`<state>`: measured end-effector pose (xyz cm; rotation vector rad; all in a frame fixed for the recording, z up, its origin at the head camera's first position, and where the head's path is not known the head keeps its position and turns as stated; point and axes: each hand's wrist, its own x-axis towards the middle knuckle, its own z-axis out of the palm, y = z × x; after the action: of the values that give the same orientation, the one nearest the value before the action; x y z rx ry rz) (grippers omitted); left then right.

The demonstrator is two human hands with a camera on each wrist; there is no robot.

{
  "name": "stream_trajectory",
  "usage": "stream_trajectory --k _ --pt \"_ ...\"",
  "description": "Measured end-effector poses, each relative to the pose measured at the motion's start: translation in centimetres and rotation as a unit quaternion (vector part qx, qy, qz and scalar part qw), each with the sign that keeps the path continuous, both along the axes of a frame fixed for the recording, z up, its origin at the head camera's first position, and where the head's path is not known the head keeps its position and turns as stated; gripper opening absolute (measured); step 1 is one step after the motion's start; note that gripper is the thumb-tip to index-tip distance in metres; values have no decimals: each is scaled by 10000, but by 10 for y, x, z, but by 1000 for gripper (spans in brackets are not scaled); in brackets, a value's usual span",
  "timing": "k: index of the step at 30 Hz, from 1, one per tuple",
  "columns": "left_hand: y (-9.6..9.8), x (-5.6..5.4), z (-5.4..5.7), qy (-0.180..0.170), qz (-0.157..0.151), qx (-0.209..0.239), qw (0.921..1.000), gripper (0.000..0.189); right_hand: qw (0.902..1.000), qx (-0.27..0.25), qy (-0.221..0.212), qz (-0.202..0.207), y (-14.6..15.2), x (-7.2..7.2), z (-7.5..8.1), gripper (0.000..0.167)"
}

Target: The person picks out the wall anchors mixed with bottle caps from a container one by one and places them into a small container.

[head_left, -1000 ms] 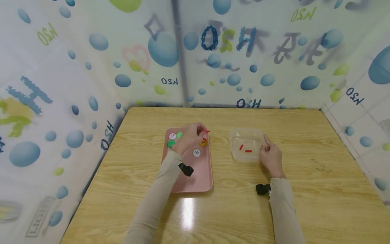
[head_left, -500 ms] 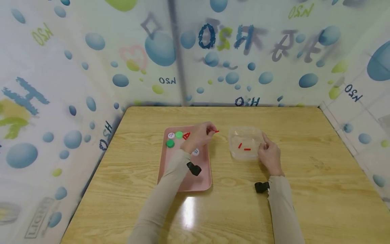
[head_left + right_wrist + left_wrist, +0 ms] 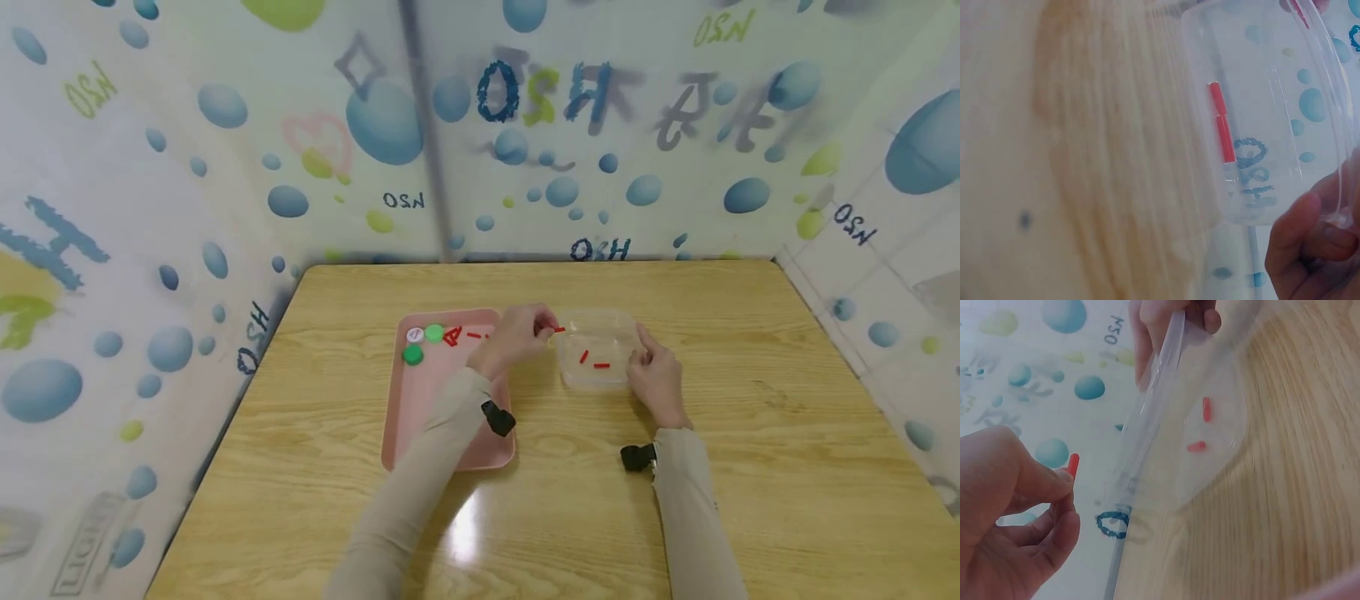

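Observation:
Between thumb and forefinger, my left hand [image 3: 517, 337] pinches a short red stick [image 3: 1074, 465]. It is at the left rim of a clear plastic container [image 3: 596, 385]. Two more red sticks [image 3: 602, 365] lie on the container's bottom, and they show through its wall in both wrist views. My right hand [image 3: 657, 379] grips the container's right edge, thumb and fingers on the rim. Left of the container is a pink tray [image 3: 393, 408], partly covered by my left arm. In it are green caps [image 3: 413, 355], a white cap [image 3: 415, 335] and several red sticks [image 3: 452, 336].
The wooden table [image 3: 570, 517] carries the tray and the container. A printed cloth wall [image 3: 637, 150] with blue dots rises behind the table and along both sides. Black wrist cameras [image 3: 498, 418] are strapped over both sleeves.
My left hand has moved right from above the tray to the container's left rim, carrying the red stick. More red sticks show in the tray. My right hand keeps its grip on the container.

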<state>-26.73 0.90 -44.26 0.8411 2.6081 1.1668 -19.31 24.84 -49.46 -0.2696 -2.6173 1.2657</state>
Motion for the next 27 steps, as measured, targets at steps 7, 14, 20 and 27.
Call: stream_trajectory --k 7,14,20,27 --pt "20 4 2 -63 -192 20 9998 15 10000 -41 20 31 2 -2 -2 54" --pt "33 5 2 -232 -229 -106 9994 14 9997 -225 -110 84 3 -1 2 55" --pt "38 2 -1 -177 -164 -3 9997 10 9997 -213 -99 65 -2 -6 2 55" --pt "50 3 -6 53 -435 -32 9990 12 9999 -115 -31 -116 2 -1 2 54"
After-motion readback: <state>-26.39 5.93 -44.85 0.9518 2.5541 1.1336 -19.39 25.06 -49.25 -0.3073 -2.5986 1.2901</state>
